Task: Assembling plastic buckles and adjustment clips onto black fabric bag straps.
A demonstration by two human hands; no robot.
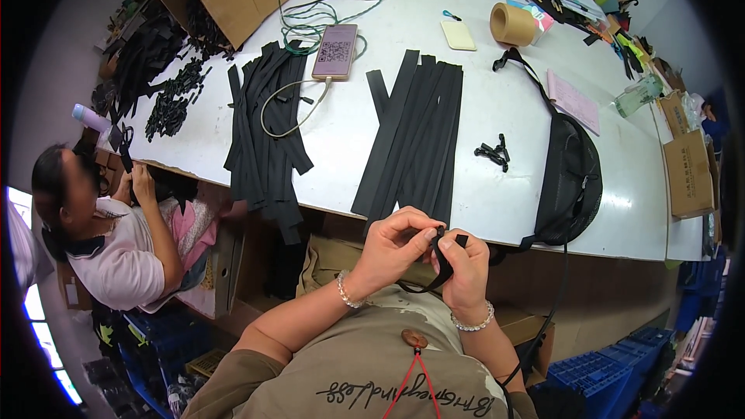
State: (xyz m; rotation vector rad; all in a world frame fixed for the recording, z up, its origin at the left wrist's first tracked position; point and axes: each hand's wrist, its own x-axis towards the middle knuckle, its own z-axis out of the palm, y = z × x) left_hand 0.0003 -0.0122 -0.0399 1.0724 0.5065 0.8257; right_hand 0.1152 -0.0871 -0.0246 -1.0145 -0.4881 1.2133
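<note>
In the lower middle of the frame, your left hand (pixel 396 247) has its thumb and fingers almost closed, pinching a small black clip (pixel 440 230). Your right hand (pixel 467 271) has its fingers curled shut around a black strip (pixel 445 270), which bends down between both hands. Whether the strip already passes through the clip, I cannot tell; your fingers cover the place.

You hold both in the air, before the near edge of the desk (pixel 497 209). A weak pinch could therefore let the clip fall below, I think, where it would be difficult to find. The strip may also become twisted if its loop turns while your fingers hide it. Please be careful with the strip pile (pixel 423 132) at the centre: its lower ends reach the edge close to your left hand, so a brushing wrist might pull some down.
</note>
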